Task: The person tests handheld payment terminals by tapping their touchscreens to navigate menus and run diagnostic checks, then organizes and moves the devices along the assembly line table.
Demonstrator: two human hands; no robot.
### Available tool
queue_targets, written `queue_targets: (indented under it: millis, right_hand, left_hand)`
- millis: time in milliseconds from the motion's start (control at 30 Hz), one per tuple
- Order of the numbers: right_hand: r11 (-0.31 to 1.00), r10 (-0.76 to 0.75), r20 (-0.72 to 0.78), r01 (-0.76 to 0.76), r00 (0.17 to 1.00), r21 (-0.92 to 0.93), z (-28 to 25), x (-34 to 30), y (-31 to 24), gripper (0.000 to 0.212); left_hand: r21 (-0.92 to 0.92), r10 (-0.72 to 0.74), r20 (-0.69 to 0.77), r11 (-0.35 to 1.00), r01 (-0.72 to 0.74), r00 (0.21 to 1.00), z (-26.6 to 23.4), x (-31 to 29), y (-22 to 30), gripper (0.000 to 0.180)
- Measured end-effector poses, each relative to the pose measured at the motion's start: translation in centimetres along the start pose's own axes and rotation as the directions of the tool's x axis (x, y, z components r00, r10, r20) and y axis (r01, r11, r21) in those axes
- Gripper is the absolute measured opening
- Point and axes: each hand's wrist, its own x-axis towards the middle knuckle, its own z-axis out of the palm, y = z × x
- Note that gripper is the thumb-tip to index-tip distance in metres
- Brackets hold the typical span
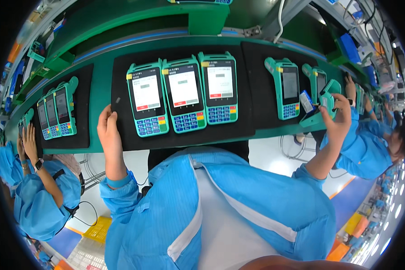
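Three green card payment terminals stand side by side on a black mat in front of me: the left one (147, 99), the middle one (183, 90) and the right one (218, 85). Their screens are lit white with a red button, above blue keypads. My left hand (110, 135) rests at the mat's left edge, fingers loosely bent and holding nothing visible. Off to the right, my right hand (339, 118) grips another green payment terminal (330, 95), tilted on its side. By it shows a small blue-and-white block (306, 101), partly hidden.
Two more terminals, one nearer (287, 90) and one farther (318, 81), lie on the right mat. Several stand on the left mat (83, 85). Co-workers in blue sit on both sides; one hand (29, 141) shows left. A green ledge (135, 22) runs behind.
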Motion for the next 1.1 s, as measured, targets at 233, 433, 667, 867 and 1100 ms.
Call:
queue_targets:
  millis: [233,433,667,867,1100]
  right_hand:
    - [0.987,-0.012,0.081,-0.001,0.997,0.159,1.8,-0.1,-8.7,0.034]
    - [0.985,0.127,0.382,-0.163,0.916,0.064,10.0,2.9,-11.2,0.029]
    - [0.856,0.225,0.187,-0.103,0.956,-0.506,17.3,6.3,-10.0,0.035]
    - [0.794,0.293,0.291,-0.063,0.911,-0.604,19.8,8.3,-7.9,0.042]
    - [0.937,0.339,0.343,-0.348,0.876,-0.039,16.7,6.3,-5.6,0.077]
  left_hand:
    - [-0.017,-0.029,-0.02,0.999,0.029,0.999,0.4,-0.3,0.7,0.038]
    - [-0.064,-0.026,-0.01,0.998,0.025,1.0,0.3,-0.3,0.4,0.038]
    - [-0.044,-0.034,-0.001,0.998,0.034,0.999,0.2,-0.3,0.2,0.039]
    - [-0.101,-0.036,0.007,0.994,0.037,0.999,0.4,-0.5,0.5,0.04]
    - [-0.104,-0.042,0.014,0.994,0.043,0.999,0.3,-0.3,0.5,0.039]
